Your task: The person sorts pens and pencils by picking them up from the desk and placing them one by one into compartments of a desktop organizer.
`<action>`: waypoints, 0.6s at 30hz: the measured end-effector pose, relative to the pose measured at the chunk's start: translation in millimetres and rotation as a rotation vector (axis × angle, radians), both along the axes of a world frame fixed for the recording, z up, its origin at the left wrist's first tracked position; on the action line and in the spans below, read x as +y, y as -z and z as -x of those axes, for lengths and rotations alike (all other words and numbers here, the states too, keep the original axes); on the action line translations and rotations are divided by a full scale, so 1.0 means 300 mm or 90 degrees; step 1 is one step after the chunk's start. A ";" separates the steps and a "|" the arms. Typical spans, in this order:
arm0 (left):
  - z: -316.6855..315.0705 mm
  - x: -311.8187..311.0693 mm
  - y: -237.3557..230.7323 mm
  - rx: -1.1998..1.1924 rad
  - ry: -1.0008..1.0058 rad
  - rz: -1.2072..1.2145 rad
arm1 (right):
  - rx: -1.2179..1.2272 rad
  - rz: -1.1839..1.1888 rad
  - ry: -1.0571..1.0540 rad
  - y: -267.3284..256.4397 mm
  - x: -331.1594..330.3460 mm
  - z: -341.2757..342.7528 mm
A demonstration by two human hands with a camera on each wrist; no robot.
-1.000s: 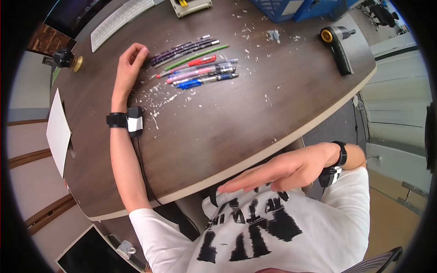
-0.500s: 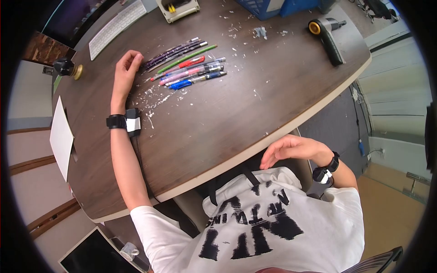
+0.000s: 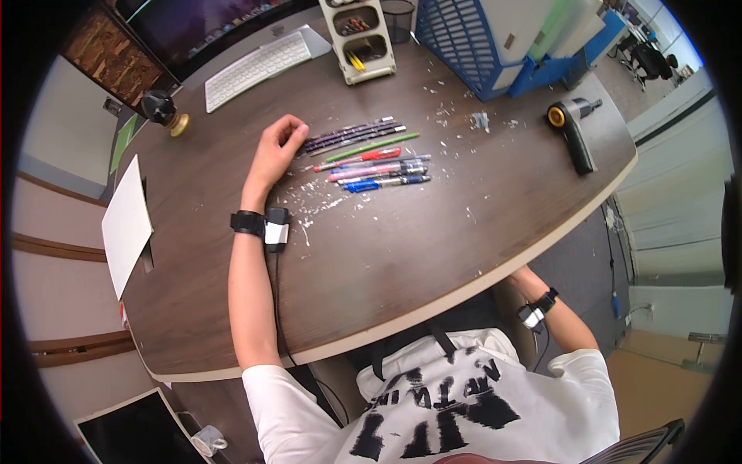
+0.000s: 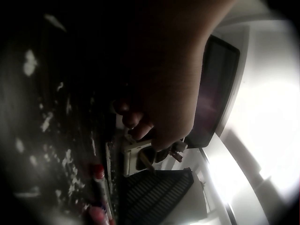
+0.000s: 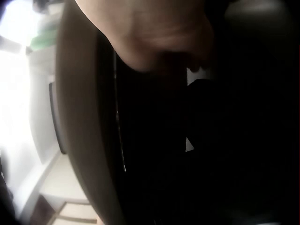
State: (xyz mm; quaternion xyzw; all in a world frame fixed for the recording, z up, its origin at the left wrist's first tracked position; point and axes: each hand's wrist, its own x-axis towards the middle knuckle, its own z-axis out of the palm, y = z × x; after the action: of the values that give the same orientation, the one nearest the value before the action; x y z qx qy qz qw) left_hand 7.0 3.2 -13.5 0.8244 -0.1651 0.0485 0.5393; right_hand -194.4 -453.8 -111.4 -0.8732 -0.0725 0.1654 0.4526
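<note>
My left hand [image 3: 280,147] rests on the table, fingers loosely curled, right at the left ends of a row of pencils and pens. Dark patterned pencils [image 3: 355,134] lie at the back of that row. In front of them come a green pencil [image 3: 379,145], a red pen [image 3: 380,155], a pink pen [image 3: 371,172] and a blue pen [image 3: 363,185]. In the left wrist view the curled left fingers [image 4: 141,131] show no thing between them. My right hand [image 5: 154,37] is down by the table's front edge, mostly hidden under it in the head view; its fingers are lost in shadow.
White scraps [image 3: 313,199] are strewn around the pens. A black-handled power tool [image 3: 576,139] lies at the right. Behind stand a blue file rack [image 3: 464,46], a cream organizer [image 3: 373,75] and a keyboard [image 3: 259,71]. A black-and-gold stamp [image 3: 176,122] stands at the left.
My right hand has gone from over my lap to under the table's front edge. The left hand stays beside the pencil ends while the head view has shifted.
</note>
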 end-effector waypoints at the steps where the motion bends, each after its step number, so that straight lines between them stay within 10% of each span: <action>1: -0.001 -0.002 0.000 0.000 -0.004 0.004 | -0.009 0.002 -0.009 -0.014 0.053 -0.058; 18: 0.011 -0.007 -0.021 0.006 -0.025 -0.011 | -0.144 -0.019 -0.146 -0.137 0.137 -0.009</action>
State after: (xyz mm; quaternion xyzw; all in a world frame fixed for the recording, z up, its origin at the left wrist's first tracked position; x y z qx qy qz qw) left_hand 3.7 1.0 -7.3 0.8324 -0.1467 0.0535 0.5318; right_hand -191.7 -412.7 -70.2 -0.8655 -0.2247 0.1157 0.4324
